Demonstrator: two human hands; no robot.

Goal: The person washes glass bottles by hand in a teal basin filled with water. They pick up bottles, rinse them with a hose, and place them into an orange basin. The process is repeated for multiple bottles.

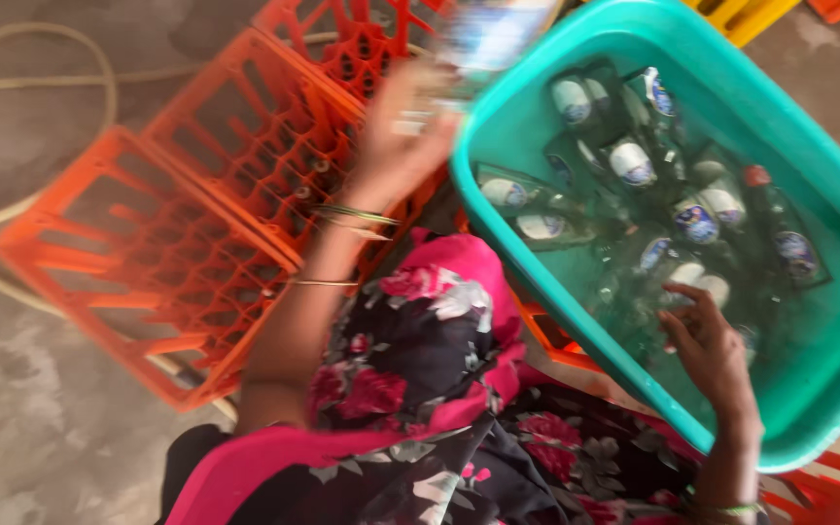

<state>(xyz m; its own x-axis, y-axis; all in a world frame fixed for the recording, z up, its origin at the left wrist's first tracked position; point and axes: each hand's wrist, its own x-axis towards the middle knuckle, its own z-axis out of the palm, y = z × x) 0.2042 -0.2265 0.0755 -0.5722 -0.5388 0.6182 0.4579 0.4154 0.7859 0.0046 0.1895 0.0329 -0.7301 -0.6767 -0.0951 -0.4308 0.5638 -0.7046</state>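
Two hands work at once over a teal tub [833,389] full of water and glass bottles. The left hand [402,131], raised toward twelve o'clock from the person's lap, is smeared by motion; its fingers curl around a blurred bottle [488,34] with a pale label, lifted above the tub's near rim, though how tightly it grips cannot be told. Thin bangles [354,216] ring that wrist.

The right hand [707,345] reaches into the tub at about four o'clock from the tub's middle. Its fingers are half open and bent downward into the water, touching or just above the sunken bottles [634,165]; whether it has hold of one cannot be told. A green bangle [736,507] sits on that wrist.

The bottles in the tub are clear glass, lying on their sides and crowded together, each with a rounded white and blue label; one at three o'clock carries a red cap.

Orange plastic crates [148,253] with open grid cells stand at nine o'clock from the tub, on a grey concrete floor [41,428]. A pale hose [31,83] curves across the floor at ten o'clock. The person wears dark floral cloth [410,360] edged in pink.
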